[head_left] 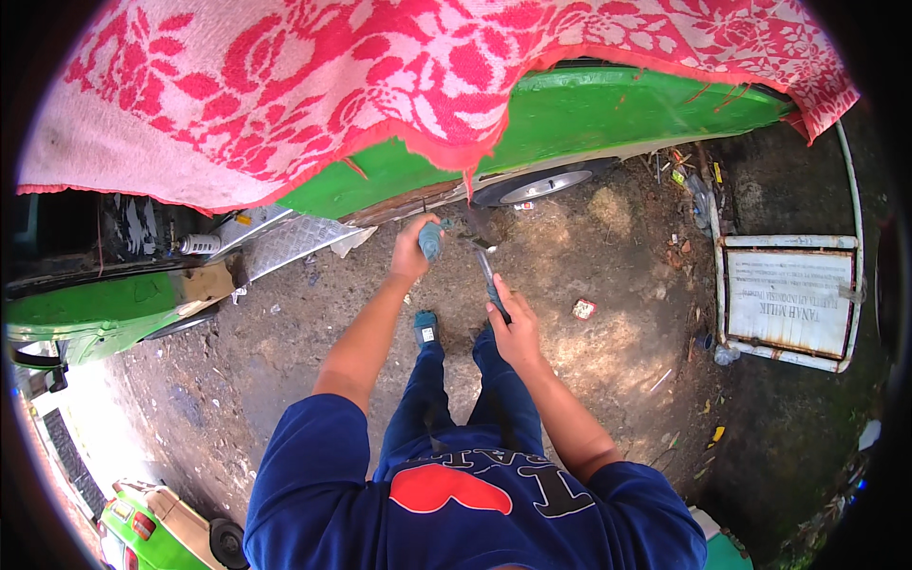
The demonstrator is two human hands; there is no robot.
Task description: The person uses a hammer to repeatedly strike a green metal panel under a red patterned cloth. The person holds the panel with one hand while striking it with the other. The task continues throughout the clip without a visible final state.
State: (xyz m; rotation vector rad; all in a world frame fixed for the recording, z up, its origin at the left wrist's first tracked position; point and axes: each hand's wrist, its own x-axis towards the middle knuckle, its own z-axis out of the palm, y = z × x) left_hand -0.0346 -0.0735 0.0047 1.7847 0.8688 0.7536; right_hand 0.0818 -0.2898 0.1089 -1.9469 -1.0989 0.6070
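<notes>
My left hand (410, 252) is closed around the grey-green handle (431, 242) of a flat tool, which looks like a putty knife; its thin dark blade (478, 226) points to the right. In my closed right hand (514, 328) is a putty knife (486, 266) with a dark handle and a metal shaft, its tip raised to the other tool's blade. Some pale paste seems to sit where the two meet, though it is too small to be sure. Just beyond both hands stands a green vehicle body (608, 119), partly draped with a red-and-pink floral cloth (313, 85).
A wheel (546, 185) shows under the green body. At the left, a spray can (199, 244) lies near a metal tread plate (294, 242). A white-framed sign (790, 294) stands at the right. Litter, including a small red-and-white box (583, 309), dots the dirt ground (608, 380).
</notes>
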